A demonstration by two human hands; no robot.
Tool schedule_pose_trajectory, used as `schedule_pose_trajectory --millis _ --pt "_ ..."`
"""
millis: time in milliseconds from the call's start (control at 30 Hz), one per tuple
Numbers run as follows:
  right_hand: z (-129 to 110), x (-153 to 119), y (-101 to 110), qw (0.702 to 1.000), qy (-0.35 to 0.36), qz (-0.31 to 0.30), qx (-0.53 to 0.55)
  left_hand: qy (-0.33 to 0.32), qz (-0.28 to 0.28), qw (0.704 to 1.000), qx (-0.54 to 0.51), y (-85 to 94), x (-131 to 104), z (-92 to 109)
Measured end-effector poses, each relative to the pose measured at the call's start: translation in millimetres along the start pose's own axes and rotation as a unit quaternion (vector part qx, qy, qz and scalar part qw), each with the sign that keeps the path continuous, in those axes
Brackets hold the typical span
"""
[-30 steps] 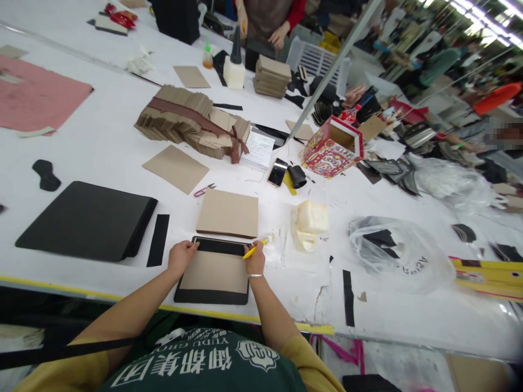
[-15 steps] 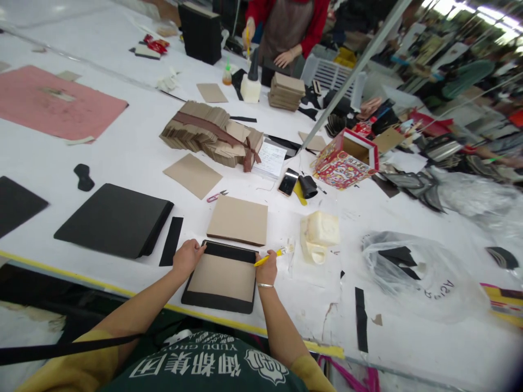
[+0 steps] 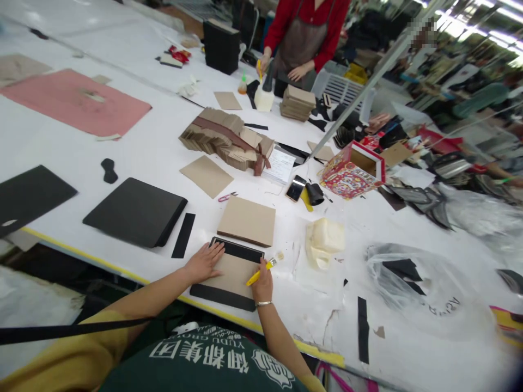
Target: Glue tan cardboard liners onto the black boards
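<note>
A beige board (image 3: 237, 276) with black material folded along its far and near edges lies at the table's front edge. My left hand (image 3: 205, 262) rests on its left side, fingers spread over the far black strip. At its right edge, my right hand (image 3: 262, 282) holds a yellow-handled brush (image 3: 265, 268), bristles pointing away to the right. Just beyond lies a stack of beige boards (image 3: 247, 220). To the left are a narrow black strip (image 3: 183, 235) and a stack of black sheets (image 3: 137, 211).
A cream plastic container (image 3: 326, 237) stands to the right, near a clear plastic bag (image 3: 412, 277). Farther back are a phone (image 3: 296, 188), a red patterned box (image 3: 353, 170) and bundled boards (image 3: 224, 136). A person in a red top (image 3: 306, 38) works across the table.
My left hand has gone from gripping the board's far left corner to lying spread on it. My right hand has shifted slightly down its right edge with the brush. The camera view has shifted.
</note>
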State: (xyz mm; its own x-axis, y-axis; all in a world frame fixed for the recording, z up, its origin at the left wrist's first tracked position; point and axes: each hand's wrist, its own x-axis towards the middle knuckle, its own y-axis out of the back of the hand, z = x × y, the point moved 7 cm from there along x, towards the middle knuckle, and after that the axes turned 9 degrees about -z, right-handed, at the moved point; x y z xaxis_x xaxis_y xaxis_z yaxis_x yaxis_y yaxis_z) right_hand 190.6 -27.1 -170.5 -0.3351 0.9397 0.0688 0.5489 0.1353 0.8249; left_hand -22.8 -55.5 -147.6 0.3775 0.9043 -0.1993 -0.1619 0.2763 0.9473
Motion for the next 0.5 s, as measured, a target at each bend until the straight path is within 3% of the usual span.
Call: schedule_pose_trajectory --millis 67,133,200,267,333,400,433,500 --pt "6 -4 13 1.0 -0.009 0.024 0.013 0.039 0.041 0.998 -0.013 21.1 -26 -27" --pt "13 -8 25 0.998 -0.033 0.04 0.025 0.114 0.11 0.987 -0.025 52.6 -55 -67" --pt "17 -12 33 0.997 -0.061 0.04 0.027 0.248 0.188 0.95 -0.022 88.9 -88 -120" --pt "17 -15 36 0.996 -0.077 0.031 0.027 0.395 0.222 0.891 -0.01 119.2 -120 -176" --pt "13 -15 37 0.996 -0.078 0.017 0.034 0.509 0.173 0.843 -0.027 134.0 -145 -227" --pt "8 -14 36 0.996 -0.077 0.008 0.044 0.58 0.08 0.806 -0.087 133.3 -164 -269" --pt "6 -13 35 0.995 -0.08 0.007 0.05 0.593 0.04 0.795 -0.118 131.0 -171 -284" --pt "2 -11 37 0.994 -0.092 0.011 0.062 0.578 0.031 0.806 -0.124 136.0 -182 -303"
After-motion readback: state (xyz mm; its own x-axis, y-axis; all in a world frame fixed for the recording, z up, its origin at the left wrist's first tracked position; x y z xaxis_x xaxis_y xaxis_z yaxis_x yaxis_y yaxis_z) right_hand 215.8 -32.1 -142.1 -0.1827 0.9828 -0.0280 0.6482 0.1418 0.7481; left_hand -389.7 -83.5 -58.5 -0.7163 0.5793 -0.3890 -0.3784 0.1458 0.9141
